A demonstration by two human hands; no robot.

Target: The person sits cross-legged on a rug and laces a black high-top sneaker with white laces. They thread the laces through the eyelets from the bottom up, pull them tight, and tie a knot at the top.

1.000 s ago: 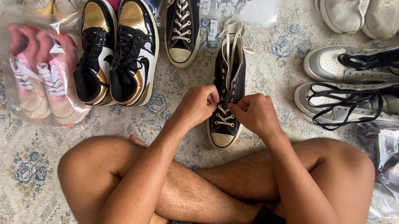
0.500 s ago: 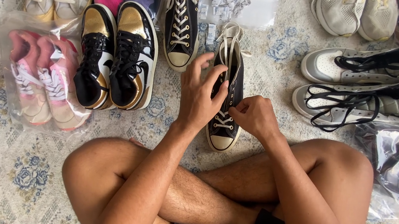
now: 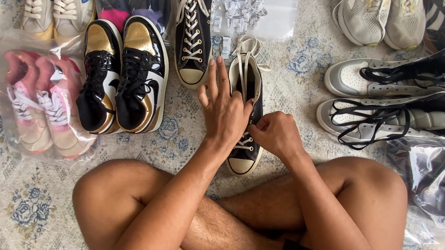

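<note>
Head view: we sit cross-legged on a floral carpet point(image 3: 18, 214), looking down at our 2 hands over 1 shoe.
Shoe in hand: a black high-top sneaker point(image 3: 247, 116) with a white toe cap lies on the carpet just beyond our knees, toe near us, its white laces point(image 3: 246, 51) spilling loose past the far end.
Left hand point(image 3: 225, 104): fingers spread wide and flat, palm resting on the left side of the sneaker's collar; it presses rather than grips.
Right hand point(image 3: 277, 134): curled narrow at the sneaker's right side, fingertips pinched at the lower laces; we cannot tell how much lace it holds.
Progress: we judge the lacing part done, since the rows near the toe are crossed while the upper part looks open and untied.
Matching shoe point(image 3: 193, 27): to the far left, fully laced.
Left of us: 1 black-and-gold pair point(image 3: 123, 77) and 1 pink pair in a clear bag point(image 3: 40, 102).
Right of us: 1 grey-and-black pair point(image 3: 399, 98) with loose black laces, and a dark bagged item point(image 3: 434, 183).
Far side: a clear bag of small white sachets point(image 3: 244, 7).
</note>
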